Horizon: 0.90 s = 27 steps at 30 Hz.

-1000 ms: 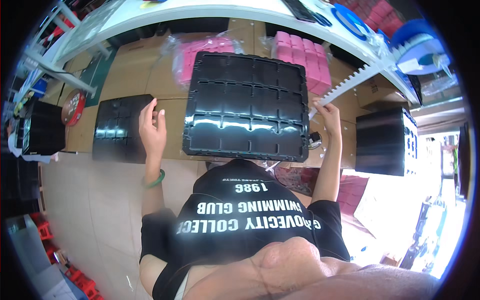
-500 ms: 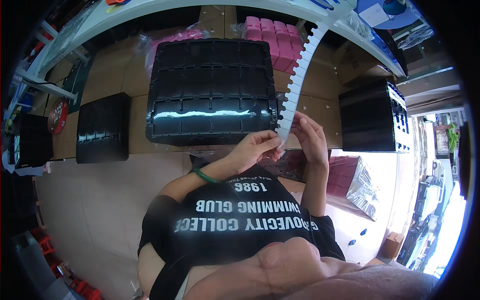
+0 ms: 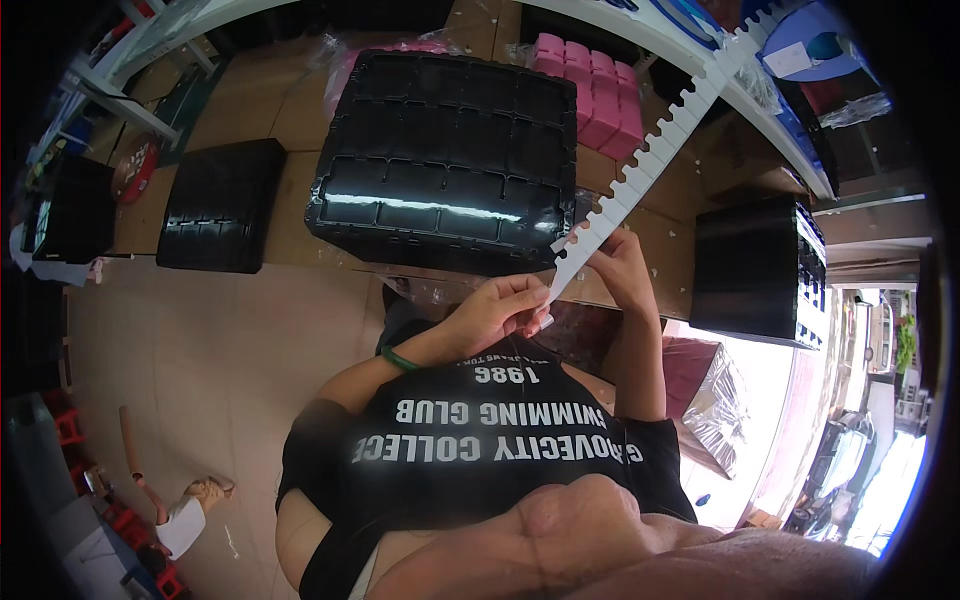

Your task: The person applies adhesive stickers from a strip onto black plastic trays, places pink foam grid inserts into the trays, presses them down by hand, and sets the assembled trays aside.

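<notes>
A long white strip (image 3: 650, 160) with a notched edge runs down from the upper right to my hands. Its lower end is pinched between the thumb and fingers of my left hand (image 3: 508, 303), and a small white end pokes out below them. My right hand (image 3: 626, 272) is closed at the strip's right edge, a little higher up; some of its fingertips are hidden behind the strip. Just beyond my left hand stands a stack of glossy black moulded trays (image 3: 440, 160), its near right corner close beside the strip.
Pink moulded blocks (image 3: 590, 95) sit behind the stack. More black trays stand left (image 3: 220, 205) and right (image 3: 755, 265) on the cardboard-covered table (image 3: 660, 225). A blue reel (image 3: 815, 45) is at the upper right shelf. Another person (image 3: 180, 525) is at the lower left.
The strip has straightened and leans further right. My right hand has shifted slightly down along it. The view has swung, and another person has appeared at lower left.
</notes>
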Each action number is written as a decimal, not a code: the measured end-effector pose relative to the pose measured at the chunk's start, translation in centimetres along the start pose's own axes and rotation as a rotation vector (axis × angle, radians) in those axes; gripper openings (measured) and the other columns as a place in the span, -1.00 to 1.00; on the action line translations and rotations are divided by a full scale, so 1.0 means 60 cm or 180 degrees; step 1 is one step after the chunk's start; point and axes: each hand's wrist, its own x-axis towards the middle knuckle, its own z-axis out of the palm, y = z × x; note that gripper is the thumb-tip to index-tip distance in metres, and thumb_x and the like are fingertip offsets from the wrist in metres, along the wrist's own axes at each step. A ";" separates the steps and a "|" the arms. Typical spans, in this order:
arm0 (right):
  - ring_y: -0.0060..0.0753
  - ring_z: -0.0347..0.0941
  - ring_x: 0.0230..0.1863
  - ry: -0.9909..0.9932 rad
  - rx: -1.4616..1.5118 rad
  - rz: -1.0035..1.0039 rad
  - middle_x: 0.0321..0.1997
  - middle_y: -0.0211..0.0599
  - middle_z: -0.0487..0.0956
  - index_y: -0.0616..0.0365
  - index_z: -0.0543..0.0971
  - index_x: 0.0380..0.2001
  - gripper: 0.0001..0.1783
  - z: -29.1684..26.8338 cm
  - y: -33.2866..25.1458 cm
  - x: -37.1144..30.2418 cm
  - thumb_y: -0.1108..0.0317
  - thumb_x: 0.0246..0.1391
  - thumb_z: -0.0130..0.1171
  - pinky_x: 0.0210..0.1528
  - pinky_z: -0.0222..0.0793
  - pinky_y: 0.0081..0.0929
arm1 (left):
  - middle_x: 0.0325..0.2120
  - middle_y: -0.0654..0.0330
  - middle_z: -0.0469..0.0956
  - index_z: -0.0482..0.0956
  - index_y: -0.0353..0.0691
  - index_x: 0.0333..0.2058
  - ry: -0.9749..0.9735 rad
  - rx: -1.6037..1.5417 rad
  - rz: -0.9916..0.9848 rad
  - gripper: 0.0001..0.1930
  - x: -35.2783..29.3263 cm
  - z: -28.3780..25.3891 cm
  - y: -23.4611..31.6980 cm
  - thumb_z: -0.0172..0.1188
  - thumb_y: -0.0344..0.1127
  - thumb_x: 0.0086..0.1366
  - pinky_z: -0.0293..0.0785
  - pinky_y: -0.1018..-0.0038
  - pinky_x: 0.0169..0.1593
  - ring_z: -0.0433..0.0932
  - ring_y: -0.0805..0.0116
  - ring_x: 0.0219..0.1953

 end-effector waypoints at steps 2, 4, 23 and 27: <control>-0.70 0.40 -0.41 0.0206 -0.1280 -0.0006 -0.44 -0.49 0.56 0.22 0.63 -0.34 -0.86 0.018 -0.014 0.028 0.38 0.06 0.28 -0.32 0.32 -0.65 | -0.45 0.32 0.44 0.48 -0.23 -0.34 -0.0019 0.0131 -0.0025 -0.80 -0.006 0.009 0.000 0.04 -0.27 0.46 0.34 0.63 -0.29 0.40 0.57 -0.41; -0.64 0.43 -0.43 0.0098 -0.1546 -0.0485 -0.47 -0.46 0.57 0.19 0.64 -0.37 -0.85 0.010 0.033 0.063 0.35 0.02 0.30 -0.34 0.34 -0.59 | -0.47 0.31 0.45 0.48 -0.23 -0.35 -0.0149 0.0342 0.0021 -0.80 -0.006 0.012 -0.004 0.06 -0.26 0.44 0.36 0.63 -0.29 0.42 0.57 -0.42; -0.40 0.56 -0.50 -0.0417 -0.2860 -0.0036 -0.54 -0.20 0.64 0.24 0.70 -0.46 -0.78 0.019 -0.025 0.128 0.33 -0.22 0.33 -0.36 0.46 -0.48 | -0.48 0.32 0.48 0.50 -0.22 -0.37 -0.0196 0.0401 -0.0182 -0.81 -0.010 -0.004 0.021 0.08 -0.28 0.43 0.40 0.65 -0.28 0.43 0.59 -0.43; -0.46 0.56 -0.50 -0.0414 -0.2859 -0.0163 -0.54 -0.21 0.64 0.25 0.71 -0.46 -0.78 0.036 -0.030 0.111 0.35 -0.23 0.35 -0.37 0.45 -0.52 | -0.44 0.28 0.44 0.47 -0.26 -0.33 -0.0152 0.0482 -0.0133 -0.83 -0.023 -0.005 0.006 0.04 -0.31 0.44 0.31 0.62 -0.33 0.38 0.55 -0.41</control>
